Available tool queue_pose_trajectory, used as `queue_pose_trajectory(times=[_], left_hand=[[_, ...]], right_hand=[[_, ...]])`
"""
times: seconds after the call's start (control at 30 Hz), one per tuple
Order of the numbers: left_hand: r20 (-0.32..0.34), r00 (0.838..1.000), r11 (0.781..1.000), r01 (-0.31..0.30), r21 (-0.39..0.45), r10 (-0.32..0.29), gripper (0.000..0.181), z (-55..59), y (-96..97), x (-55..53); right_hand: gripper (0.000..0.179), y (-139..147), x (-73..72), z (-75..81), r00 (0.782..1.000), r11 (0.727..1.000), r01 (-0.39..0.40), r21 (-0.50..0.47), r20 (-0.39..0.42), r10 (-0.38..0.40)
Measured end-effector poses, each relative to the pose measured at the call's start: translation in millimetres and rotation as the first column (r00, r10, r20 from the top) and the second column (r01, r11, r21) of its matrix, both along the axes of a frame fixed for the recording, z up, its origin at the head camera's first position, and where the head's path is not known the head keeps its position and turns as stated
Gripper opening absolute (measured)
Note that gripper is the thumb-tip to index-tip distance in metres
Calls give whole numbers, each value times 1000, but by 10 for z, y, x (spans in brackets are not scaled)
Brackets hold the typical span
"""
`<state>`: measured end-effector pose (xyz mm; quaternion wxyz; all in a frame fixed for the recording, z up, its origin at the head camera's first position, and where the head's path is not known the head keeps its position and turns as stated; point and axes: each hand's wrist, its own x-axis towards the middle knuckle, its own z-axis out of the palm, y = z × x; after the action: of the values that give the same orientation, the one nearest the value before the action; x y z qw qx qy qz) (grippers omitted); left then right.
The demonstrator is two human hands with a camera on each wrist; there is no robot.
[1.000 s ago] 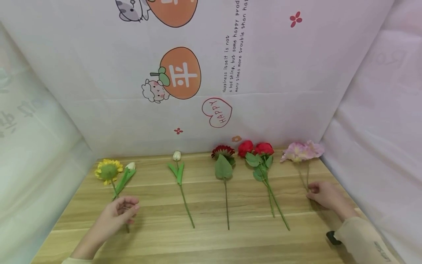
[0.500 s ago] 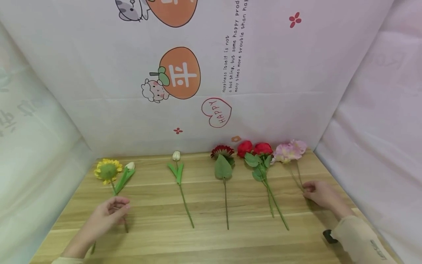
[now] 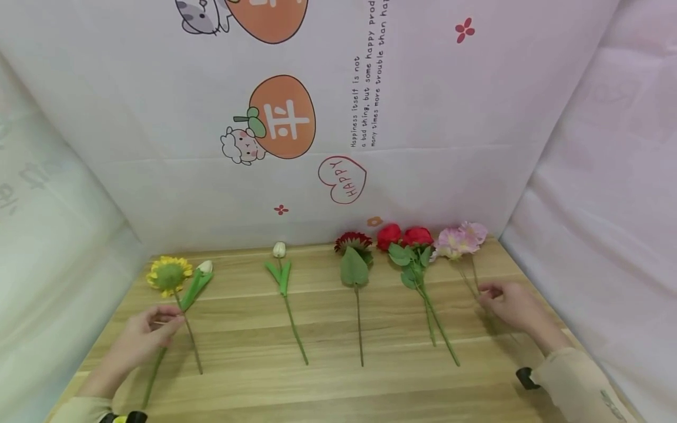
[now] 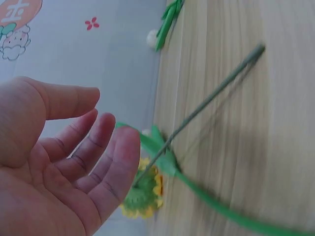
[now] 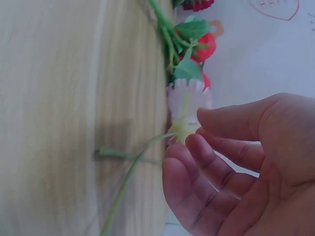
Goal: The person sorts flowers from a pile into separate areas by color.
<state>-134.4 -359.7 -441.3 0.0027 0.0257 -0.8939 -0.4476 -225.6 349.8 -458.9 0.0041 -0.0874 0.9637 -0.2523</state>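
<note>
My left hand (image 3: 140,341) hovers over the stems of a yellow sunflower (image 3: 169,275) and a white tulip (image 3: 197,286), which lie crossed at the table's left. In the left wrist view its fingers are loosely bent, the thumb stands apart, and nothing lies between them; the sunflower stem (image 4: 214,93) runs past the fingertips. At the right, my right hand (image 3: 510,305) is beside the stems of pink flowers (image 3: 459,239). The right wrist view has thumb and fingers slightly parted, with a green stem (image 5: 129,174) passing beside them, not gripped.
Across the wooden table (image 3: 264,393) lie another white tulip (image 3: 284,282), a dark red flower (image 3: 353,242) with a broad leaf, and red roses (image 3: 418,237) on crossing stems. A printed white cloth (image 3: 423,147) rises behind, with pale cloth at both sides.
The pink flowers have shifted left, close against the red roses, and my right hand has loosened from their stems. My left hand has moved left, uncovering more of the sunflower stem.
</note>
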Motion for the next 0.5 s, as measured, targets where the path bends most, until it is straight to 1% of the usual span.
queue_pose_trajectory(times=[0.1,0.17,0.23,0.33,0.4,0.5], left_hand=[[-1,1000,998,-5,-58,5,47,15,-93,-30],[6,1000,994,8,-113,-7,48,18,-157,-52],[37,999,984,32,-177,-25,51,13,-212,-75],[109,993,966,70,-249,-44,55,-26,-279,-113],[161,986,958,93,-272,-50,58,-66,-309,-132],[201,979,957,95,-275,-39,63,-126,-334,-141]], right_hand=[[40,-58,35,57,1000,1000,-14,-6,-11,14],[41,-99,56,82,1000,999,-25,-34,-8,25],[39,-140,71,101,999,996,-50,-69,-13,50],[35,-210,93,115,996,987,-84,-134,-12,83],[33,-249,100,119,994,979,-109,-170,-11,109],[32,-304,104,124,991,969,-136,-206,-11,136]])
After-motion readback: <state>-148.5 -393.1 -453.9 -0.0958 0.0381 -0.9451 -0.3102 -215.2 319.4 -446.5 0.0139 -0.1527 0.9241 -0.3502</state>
